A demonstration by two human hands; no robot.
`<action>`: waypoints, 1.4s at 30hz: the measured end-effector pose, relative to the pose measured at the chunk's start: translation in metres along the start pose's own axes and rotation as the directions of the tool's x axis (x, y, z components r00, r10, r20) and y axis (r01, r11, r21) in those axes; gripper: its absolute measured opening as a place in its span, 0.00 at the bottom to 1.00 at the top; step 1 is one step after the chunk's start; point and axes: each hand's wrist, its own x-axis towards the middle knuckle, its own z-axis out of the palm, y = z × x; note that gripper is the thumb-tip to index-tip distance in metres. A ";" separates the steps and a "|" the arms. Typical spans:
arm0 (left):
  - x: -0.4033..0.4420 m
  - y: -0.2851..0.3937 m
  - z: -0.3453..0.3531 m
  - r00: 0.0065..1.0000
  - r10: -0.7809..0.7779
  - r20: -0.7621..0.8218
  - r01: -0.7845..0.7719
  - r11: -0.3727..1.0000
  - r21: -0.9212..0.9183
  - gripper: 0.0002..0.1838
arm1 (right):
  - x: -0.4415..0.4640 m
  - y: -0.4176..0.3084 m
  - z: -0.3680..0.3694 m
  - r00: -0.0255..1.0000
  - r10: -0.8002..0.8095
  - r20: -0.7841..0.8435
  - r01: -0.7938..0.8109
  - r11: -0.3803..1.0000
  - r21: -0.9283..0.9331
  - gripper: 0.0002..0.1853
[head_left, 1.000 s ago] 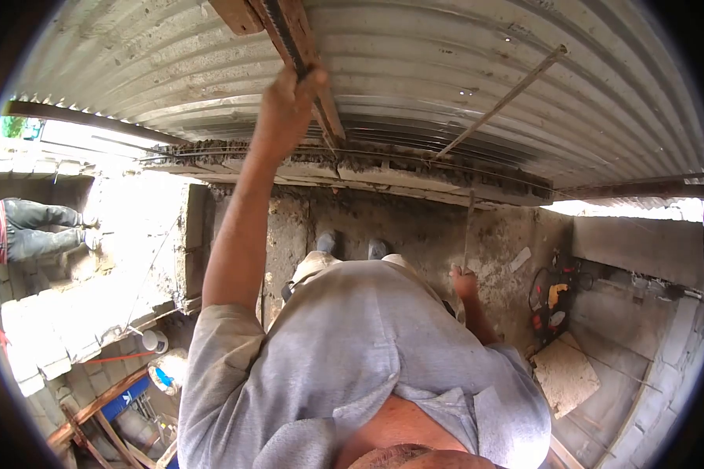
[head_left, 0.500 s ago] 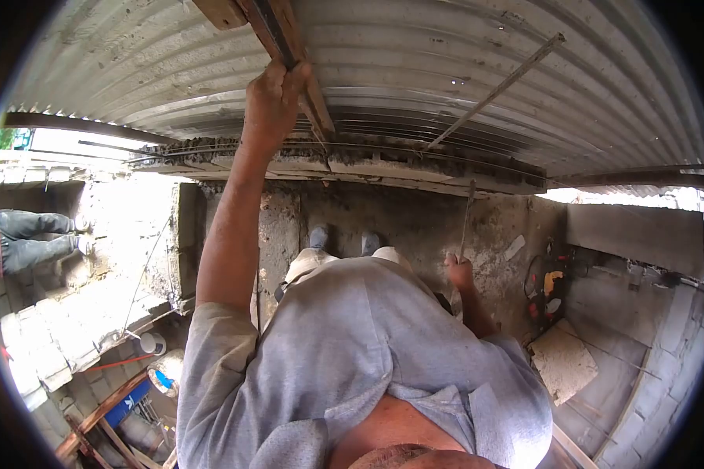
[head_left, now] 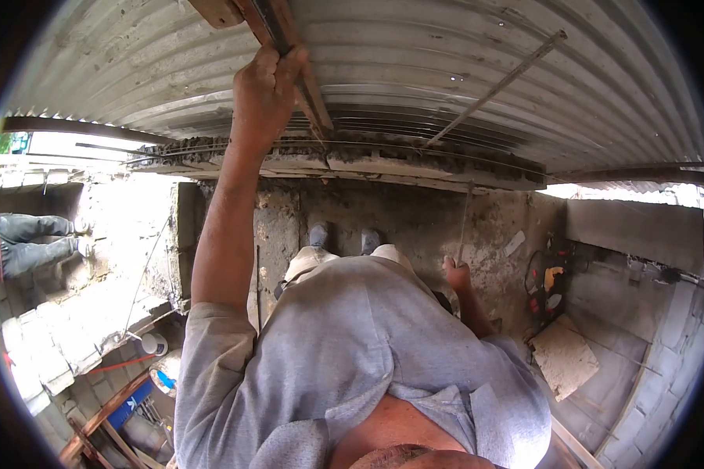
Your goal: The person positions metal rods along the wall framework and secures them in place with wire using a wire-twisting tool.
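My left hand point(head_left: 264, 87) is raised to a brown beam point(head_left: 314, 105) under the corrugated roof. Its fingers are closed round the beam's dark edge. Lower on the right, my right hand point(head_left: 457, 273) is closed on a thin rod point(head_left: 467, 219) that points up toward the concrete ledge point(head_left: 438, 171). The rod looks slim and rough; its exact kind is not clear.
Corrugated metal sheets point(head_left: 414, 55) cover the space overhead, with a slanted bar point(head_left: 497, 90) beneath. At the left, a person's legs point(head_left: 39, 234) show beside bright blockwork point(head_left: 51, 336). A bucket point(head_left: 167, 374) stands lower left; a pale slab point(head_left: 565, 358) lies right.
My left hand has shifted slightly up and left along the beam. My right hand stays nearly in place, with the rod tilted a little differently.
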 end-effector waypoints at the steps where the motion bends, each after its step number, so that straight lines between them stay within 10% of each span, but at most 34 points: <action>1: 0.000 -0.001 0.001 1.000 0.019 -0.016 -0.020 1.000 -0.019 0.13 | -0.001 -0.003 -0.001 1.000 0.014 -0.005 -0.014 1.000 0.000 0.20; 20: 0.011 -0.001 0.002 0.988 -0.145 -0.048 0.148 0.988 0.050 0.12 | 0.008 -0.041 -0.007 0.999 0.032 0.002 -0.031 0.989 -0.141 0.20; 21: 0.011 -0.035 0.007 0.989 0.147 -0.032 -0.138 0.969 0.204 0.12 | 0.014 -0.025 -0.001 0.999 0.052 -0.006 -0.053 0.987 -0.149 0.21; 25: 0.009 -0.027 0.015 0.993 -0.106 -0.056 0.106 0.994 0.006 0.12 | 0.030 0.001 0.021 0.993 0.111 -0.033 -0.114 0.986 -0.120 0.16; 29: 0.008 -0.033 0.024 0.989 0.034 -0.145 -0.028 0.999 0.043 0.13 | 0.046 0.034 0.028 0.961 -0.273 0.036 0.272 0.962 0.021 0.16; 36: 0.009 -0.029 0.026 0.996 -0.067 -0.066 0.060 0.993 -0.107 0.16 | 0.016 -0.044 0.007 0.999 -0.018 0.032 0.015 0.995 0.098 0.18; 40: 0.012 -0.021 0.023 0.912 -0.407 0.052 0.409 0.912 -0.029 0.16 | 0.010 -0.049 0.002 0.994 -0.052 0.098 0.045 0.996 0.074 0.19; 42: 0.011 -0.027 0.031 0.965 -0.257 -0.051 0.262 0.955 0.141 0.16 | 0.020 -0.030 0.010 0.982 -0.136 0.133 0.124 0.988 0.096 0.19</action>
